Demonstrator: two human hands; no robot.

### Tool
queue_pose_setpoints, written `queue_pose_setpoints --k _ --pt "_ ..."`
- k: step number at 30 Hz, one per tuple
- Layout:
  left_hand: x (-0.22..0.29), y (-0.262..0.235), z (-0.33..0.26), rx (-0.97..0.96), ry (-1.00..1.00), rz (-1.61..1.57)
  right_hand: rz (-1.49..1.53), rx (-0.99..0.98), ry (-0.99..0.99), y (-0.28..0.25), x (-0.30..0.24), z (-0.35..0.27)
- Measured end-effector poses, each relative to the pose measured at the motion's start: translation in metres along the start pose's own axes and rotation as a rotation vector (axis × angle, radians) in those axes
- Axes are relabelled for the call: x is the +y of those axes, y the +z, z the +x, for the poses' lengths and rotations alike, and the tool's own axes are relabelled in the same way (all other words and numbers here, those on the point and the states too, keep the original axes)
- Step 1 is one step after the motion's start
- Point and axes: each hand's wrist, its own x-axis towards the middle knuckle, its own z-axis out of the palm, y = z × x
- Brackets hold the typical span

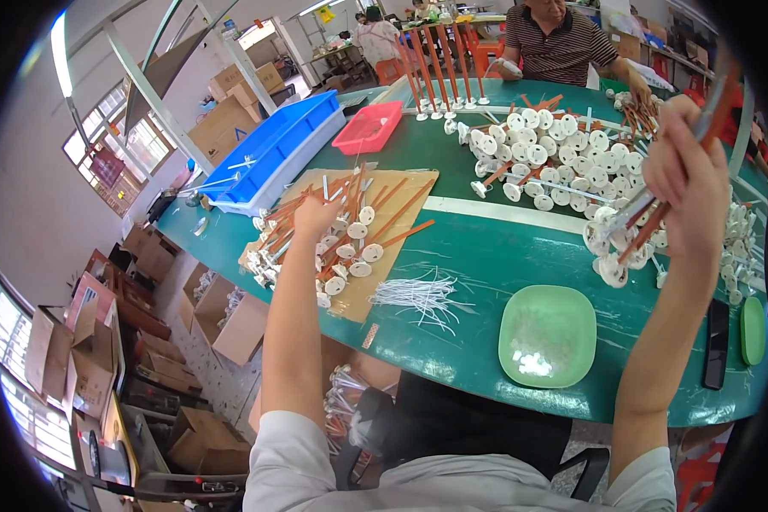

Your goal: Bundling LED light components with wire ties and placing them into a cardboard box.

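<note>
My right hand (687, 175) is raised at the right, wrapped around a bundle of brown and silvery rods (636, 224) with round white discs on their lower ends. My left hand (317, 217) is down in a pile of similar disc-ended rods (345, 251) on a sheet of brown cardboard (414, 189). Its fingers are curled among the rods, and what they pinch is hidden. Close to the cardboard lies a bunch of thin white strips (422, 295). A green tray (547, 299) holding small clear pieces rests between my forearms.
A large heap of disc-ended rods (563, 154) covers the table's far right. Several rods (439, 72) stand upright behind. A blue bin (273, 147) and a red tray (367, 126) sit far left. A phone (716, 341) lies right. Across the table, a person (559, 43) handles rods.
</note>
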Motion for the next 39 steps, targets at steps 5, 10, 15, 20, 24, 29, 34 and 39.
queue_pose_setpoints --k 5,10,15,20,24,29,34,39 --pt "-0.022 0.021 0.024 -0.032 -0.113 0.190 -0.077 -0.192 -0.086 0.001 -0.017 -0.006" --pt "-0.006 0.030 0.040 0.067 -0.113 0.184 -0.149 -0.151 -0.063 -0.005 -0.020 -0.008" --pt "0.011 0.033 0.056 0.007 -0.204 0.003 -0.115 -0.160 -0.027 -0.013 -0.011 -0.005" --pt "0.015 0.039 0.060 -0.092 -0.153 0.179 -0.087 -0.196 0.019 -0.012 -0.002 -0.003" --pt "0.008 0.040 0.063 -0.070 -0.082 -0.076 -0.121 -0.193 -0.026 -0.006 0.004 -0.004" --pt "0.008 0.041 0.064 -0.282 -0.141 -0.459 -0.224 -0.185 -0.069 0.001 0.002 -0.008" --pt "0.011 0.025 0.057 -0.345 -0.056 -0.807 -0.236 -0.107 -0.083 0.008 0.000 -0.012" --pt "0.019 0.003 0.047 -0.270 0.156 -1.040 -0.207 -0.064 -0.073 0.007 -0.001 -0.014"
